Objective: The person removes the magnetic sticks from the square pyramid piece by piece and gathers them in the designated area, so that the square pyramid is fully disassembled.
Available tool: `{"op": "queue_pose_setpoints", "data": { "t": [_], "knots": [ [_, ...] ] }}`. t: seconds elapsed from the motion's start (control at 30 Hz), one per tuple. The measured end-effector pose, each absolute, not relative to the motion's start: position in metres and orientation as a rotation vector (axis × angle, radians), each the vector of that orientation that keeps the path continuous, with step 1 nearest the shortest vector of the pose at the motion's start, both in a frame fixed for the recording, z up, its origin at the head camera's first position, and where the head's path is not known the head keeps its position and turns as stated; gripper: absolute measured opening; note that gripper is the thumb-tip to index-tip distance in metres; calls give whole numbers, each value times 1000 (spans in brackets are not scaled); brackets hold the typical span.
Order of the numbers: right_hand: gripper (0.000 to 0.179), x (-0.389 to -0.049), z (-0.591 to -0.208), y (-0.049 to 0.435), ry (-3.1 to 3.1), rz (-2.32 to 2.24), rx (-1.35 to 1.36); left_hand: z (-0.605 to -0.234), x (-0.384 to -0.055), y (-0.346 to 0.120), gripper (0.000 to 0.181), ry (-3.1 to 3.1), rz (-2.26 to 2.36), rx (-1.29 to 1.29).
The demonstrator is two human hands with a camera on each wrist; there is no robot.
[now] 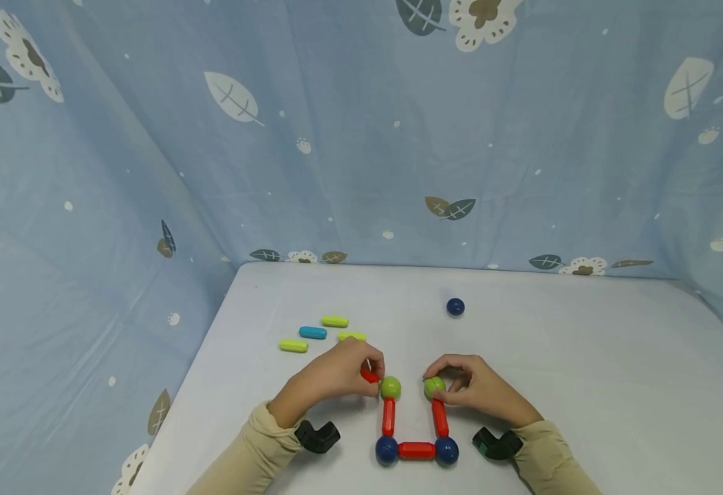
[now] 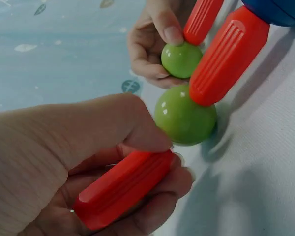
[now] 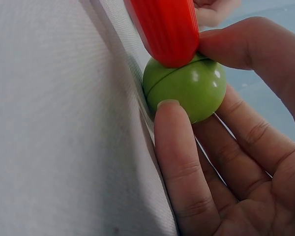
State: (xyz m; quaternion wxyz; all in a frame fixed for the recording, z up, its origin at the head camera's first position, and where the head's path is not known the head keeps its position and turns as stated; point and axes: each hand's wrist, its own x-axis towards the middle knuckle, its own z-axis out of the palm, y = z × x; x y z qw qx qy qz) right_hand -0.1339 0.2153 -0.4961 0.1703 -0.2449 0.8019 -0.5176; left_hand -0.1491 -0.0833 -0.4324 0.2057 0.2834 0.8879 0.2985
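On the table lies a U-shaped figure of ribbed red rods (image 1: 417,451) joined by two dark blue balls (image 1: 386,451), with a green ball at the far end of each side. My left hand (image 1: 350,368) pinches a loose red rod (image 2: 123,189) between thumb and fingers, its tip close beside the left green ball (image 1: 391,387); whether they touch I cannot tell. The right green ball (image 3: 187,88) is gripped by my right hand (image 1: 481,388), thumb and fingers around it, while a red rod (image 3: 169,29) is attached to it.
Beyond the left hand lie several short rods: yellow-green ones (image 1: 293,346) and a blue one (image 1: 313,333). A single dark blue ball (image 1: 455,306) sits farther back on the white table (image 1: 584,357). Patterned blue cloth (image 1: 361,137) hangs behind and at the sides.
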Motion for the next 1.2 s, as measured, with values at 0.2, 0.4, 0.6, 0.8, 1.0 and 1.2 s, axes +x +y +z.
{"op": "queue_pose_setpoints", "data": {
  "t": [0.2,0.4,0.6,0.8,1.0,1.2],
  "knots": [
    [27,-133,-497,214,2280,-1471,-688,-432,-153,-91,12,2528,848,821],
    [27,-134,-499,213,2282,-1465,-684,-434,-157,-107,11,2697,860,775],
    [28,-135,-499,214,2282,-1460,-695,-446,-161,-121,13,2892,803,734],
    [28,-134,-498,216,2288,-1467,-695,-450,-165,-124,15,2931,783,729],
    [28,-133,-498,215,2290,-1469,-698,-452,-165,-124,14,2923,784,716],
    [28,-133,-498,216,2289,-1473,-721,-452,-164,-123,14,2900,820,699]
  ]
}}
